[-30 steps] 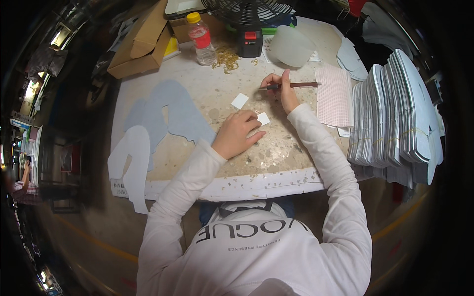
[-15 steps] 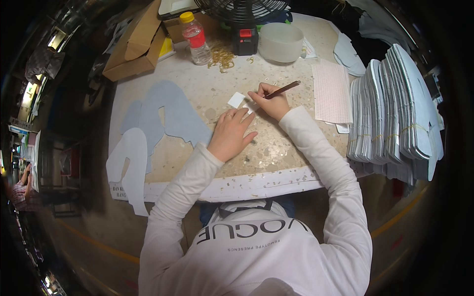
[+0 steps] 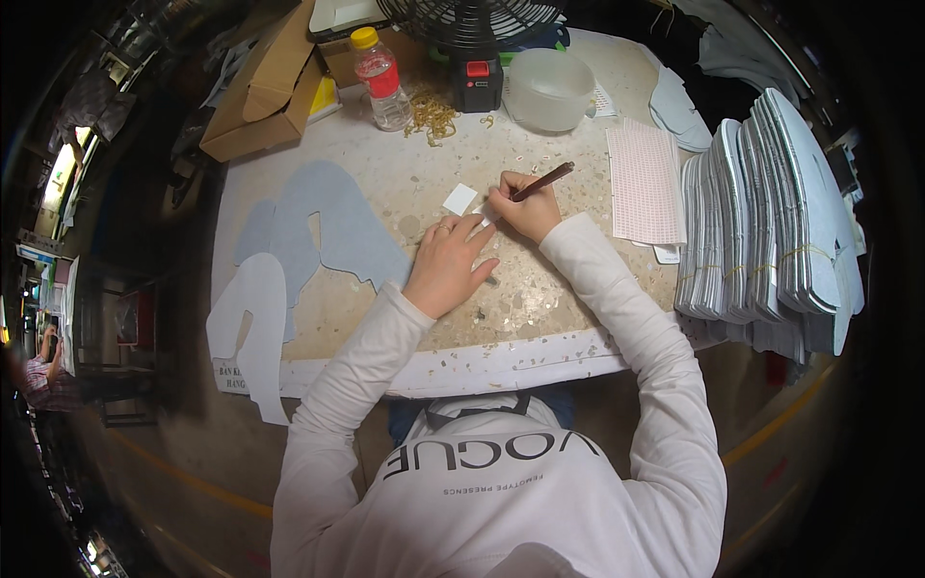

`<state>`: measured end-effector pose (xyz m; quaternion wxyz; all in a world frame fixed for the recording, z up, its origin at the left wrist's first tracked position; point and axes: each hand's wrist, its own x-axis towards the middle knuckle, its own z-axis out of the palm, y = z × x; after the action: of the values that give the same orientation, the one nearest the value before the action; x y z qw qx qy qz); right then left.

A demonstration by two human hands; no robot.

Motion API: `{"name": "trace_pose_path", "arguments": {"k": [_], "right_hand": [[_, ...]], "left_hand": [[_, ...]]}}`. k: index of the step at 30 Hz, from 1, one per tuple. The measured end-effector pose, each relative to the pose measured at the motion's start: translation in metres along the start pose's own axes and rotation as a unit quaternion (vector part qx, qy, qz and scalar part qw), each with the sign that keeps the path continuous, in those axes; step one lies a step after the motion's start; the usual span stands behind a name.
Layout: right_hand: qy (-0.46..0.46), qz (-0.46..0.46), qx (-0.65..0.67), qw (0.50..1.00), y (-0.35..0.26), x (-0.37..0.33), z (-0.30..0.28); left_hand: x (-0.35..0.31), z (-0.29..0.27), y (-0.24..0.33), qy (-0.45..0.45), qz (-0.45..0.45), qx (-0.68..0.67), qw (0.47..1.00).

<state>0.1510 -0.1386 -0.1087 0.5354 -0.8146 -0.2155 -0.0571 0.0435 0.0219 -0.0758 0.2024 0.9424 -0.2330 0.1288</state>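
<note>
My right hand (image 3: 528, 208) grips a dark reddish-brown pen (image 3: 552, 177), its upper end slanting up to the right. The pen's writing tip is hidden behind my fingers. Beneath it lies a small white paper slip (image 3: 488, 218), partly covered by both hands. Flat on the table, my left hand (image 3: 451, 262) has its fingers stretched out and pressed at the slip's near edge. Just beyond the fingertips rests a second, square white paper slip (image 3: 460, 199).
Grey-blue shoe-upper-shaped pieces (image 3: 332, 207) and a white one (image 3: 255, 303) lie left. Tall banded stacks of pieces (image 3: 761, 222) and a printed sheet (image 3: 646, 183) stand right. Behind are a bottle (image 3: 383, 82), rubber bands (image 3: 432, 116), a fan (image 3: 472, 24), a bowl (image 3: 551, 91) and a cardboard box (image 3: 265, 106).
My right hand and the pen have shifted slightly left and down, closer to the left hand. The left hand stays almost in place.
</note>
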Motion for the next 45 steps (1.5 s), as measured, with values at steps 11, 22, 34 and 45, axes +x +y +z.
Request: {"name": "trace_pose_path", "arguments": {"k": [11,22,34,45], "right_hand": [[0.004,0.069,0.193,0.979,-0.003,0.018,0.0],[-0.021,0.003,0.06,0.998,-0.003,0.041,0.031],[-0.069,0.006,-0.007,0.998,0.0,0.042,0.027],[0.286,-0.127,0.024,0.95,-0.028,0.079,-0.072]], "left_hand": [[0.003,0.0,-0.005,0.05,-0.042,-0.006,0.998],[0.0,-0.002,-0.017,0.047,-0.064,0.049,0.996],[0.001,-0.005,-0.015,0.048,-0.064,0.058,0.995],[-0.059,-0.126,-0.135,0.144,-0.241,0.093,0.955]]}}
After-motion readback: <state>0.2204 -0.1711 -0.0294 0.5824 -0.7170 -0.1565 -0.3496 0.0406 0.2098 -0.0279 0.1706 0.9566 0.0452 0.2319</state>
